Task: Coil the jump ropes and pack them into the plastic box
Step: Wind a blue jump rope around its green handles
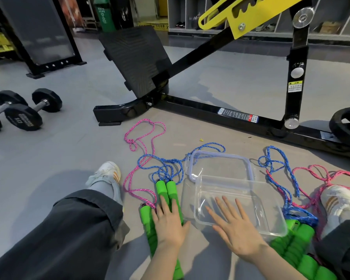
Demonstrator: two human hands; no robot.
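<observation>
A clear plastic box (271, 225) stands on the floor between my legs, with its lid (249, 160) lying just behind it. My right hand (232, 227) lies flat, fingers spread, over the box's near left corner. My left hand (169, 221) rests with straight fingers on green foam handles (166, 190) left of the box. A blue rope (162, 168) and a pink rope (143, 136) trail loosely from those handles. More green handles (299, 239) with a tangled blue rope (279, 168) and pink rope (319, 174) lie right of the box.
A black gym machine frame (220, 112) with a footplate (135, 59) crosses the floor behind the ropes. Two dumbbells (24, 110) lie at the left. My legs and white shoes (107, 172) flank the work area. A weight plate (346, 124) sits at the right edge.
</observation>
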